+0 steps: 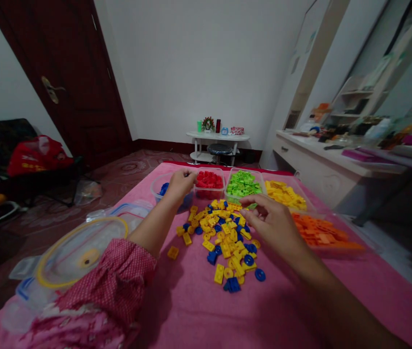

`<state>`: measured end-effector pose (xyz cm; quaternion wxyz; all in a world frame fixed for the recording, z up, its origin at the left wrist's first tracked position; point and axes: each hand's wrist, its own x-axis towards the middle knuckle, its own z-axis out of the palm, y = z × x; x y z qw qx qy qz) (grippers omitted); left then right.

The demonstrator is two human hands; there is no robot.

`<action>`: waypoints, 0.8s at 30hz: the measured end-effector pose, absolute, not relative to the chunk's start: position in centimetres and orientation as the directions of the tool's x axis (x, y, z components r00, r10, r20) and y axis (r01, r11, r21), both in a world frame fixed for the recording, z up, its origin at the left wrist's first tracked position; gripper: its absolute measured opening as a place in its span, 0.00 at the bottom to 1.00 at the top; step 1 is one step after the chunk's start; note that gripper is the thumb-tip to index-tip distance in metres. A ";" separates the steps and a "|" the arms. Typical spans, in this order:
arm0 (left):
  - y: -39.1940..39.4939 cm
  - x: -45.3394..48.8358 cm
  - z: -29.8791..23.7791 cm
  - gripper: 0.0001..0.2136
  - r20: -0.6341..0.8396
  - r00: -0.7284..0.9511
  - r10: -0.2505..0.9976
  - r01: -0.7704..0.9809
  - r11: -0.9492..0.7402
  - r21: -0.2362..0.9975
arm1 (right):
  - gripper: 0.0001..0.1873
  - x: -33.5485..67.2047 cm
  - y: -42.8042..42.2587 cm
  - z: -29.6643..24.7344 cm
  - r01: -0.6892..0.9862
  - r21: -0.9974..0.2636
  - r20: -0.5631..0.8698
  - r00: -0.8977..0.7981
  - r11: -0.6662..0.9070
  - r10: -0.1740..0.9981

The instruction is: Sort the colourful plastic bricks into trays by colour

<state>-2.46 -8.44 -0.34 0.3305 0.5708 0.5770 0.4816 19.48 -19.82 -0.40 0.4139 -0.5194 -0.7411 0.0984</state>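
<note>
My left hand (182,184) is closed in a pinch above the gap between a round tub (155,186) of blue pieces and a clear box (209,195) of red ones. A small dark piece (187,173) shows at its fingertips; its kind is unclear. My right hand (269,218) hovers over the right side of a loose heap of yellow and blue plastic building pieces (227,232). Its fingers are curled, with a green plastic piece (252,206) between thumb and fingers, partly hidden. Behind it stands a box (233,198) of green pieces (242,183).
Yellow pieces (285,195) and orange pieces (322,230) fill boxes at the right. Clear lids (82,252) with yellow and blue rims lie at the left on the pink cloth (191,310). A white side table (218,136) stands by the far wall, a counter (322,150) to the right.
</note>
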 end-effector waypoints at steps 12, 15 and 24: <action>-8.7 -3.1 -0.5 0.14 0.509 0.120 0.852 0.923 -0.285 0.260 | 0.09 20.7 -18.5 -2.0 0.792 -0.479 0.373 -0.206 0.378 0.905; -10.7 -0.4 -1.7 0.11 0.539 0.370 0.757 0.745 -0.588 0.315 | 0.11 21.1 -18.1 -2.6 0.837 -0.434 0.318 -0.203 0.333 0.926; -12.3 2.4 -7.6 0.15 0.370 0.598 0.711 0.628 -0.702 0.336 | 0.22 21.0 -17.3 -6.1 0.831 -0.375 0.274 -0.324 0.411 0.905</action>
